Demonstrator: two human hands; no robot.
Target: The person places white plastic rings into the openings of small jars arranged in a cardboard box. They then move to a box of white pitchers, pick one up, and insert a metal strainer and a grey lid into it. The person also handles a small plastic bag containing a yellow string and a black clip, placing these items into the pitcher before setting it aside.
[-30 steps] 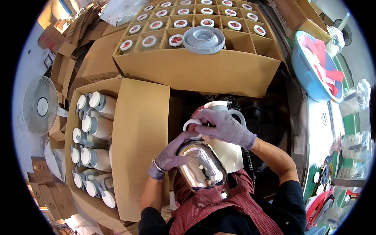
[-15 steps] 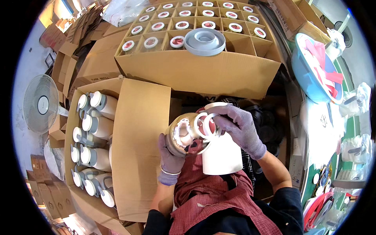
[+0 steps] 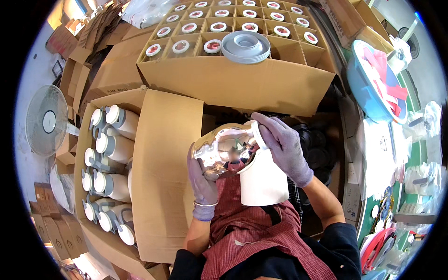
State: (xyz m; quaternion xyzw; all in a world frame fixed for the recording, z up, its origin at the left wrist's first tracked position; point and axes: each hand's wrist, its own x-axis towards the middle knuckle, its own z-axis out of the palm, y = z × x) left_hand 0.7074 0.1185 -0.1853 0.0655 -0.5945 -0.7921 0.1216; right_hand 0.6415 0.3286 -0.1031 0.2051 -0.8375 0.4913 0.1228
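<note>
A shiny silvered glass flask liner (image 3: 223, 150) lies tilted between my gloved hands, its neck end toward the right. My left hand (image 3: 202, 186) cups its rounded lower end. At the neck, a white ring (image 3: 257, 135) fits around the glass, and my right hand (image 3: 288, 148) grips it with fingers over the far side. The thumb side of that grip is partly hidden. Just below the liner, a white cylindrical flask body (image 3: 264, 189) stands close to my apron, its upper end covered by the liner and my right hand.
Ahead is a divided carton (image 3: 233, 84) of liners with white rings; stacked grey plastic rings (image 3: 246, 55) rest on it. Left stands a carton of white-and-grey jugs (image 3: 107, 182), its flap (image 3: 168, 177) raised beside me. Dark round parts (image 3: 317, 149) and a blue basin (image 3: 368, 100) are on the right.
The liner has turned so its neck points right instead of toward me. The white ring, earlier held loosely over the mouth, now sits around the neck.
</note>
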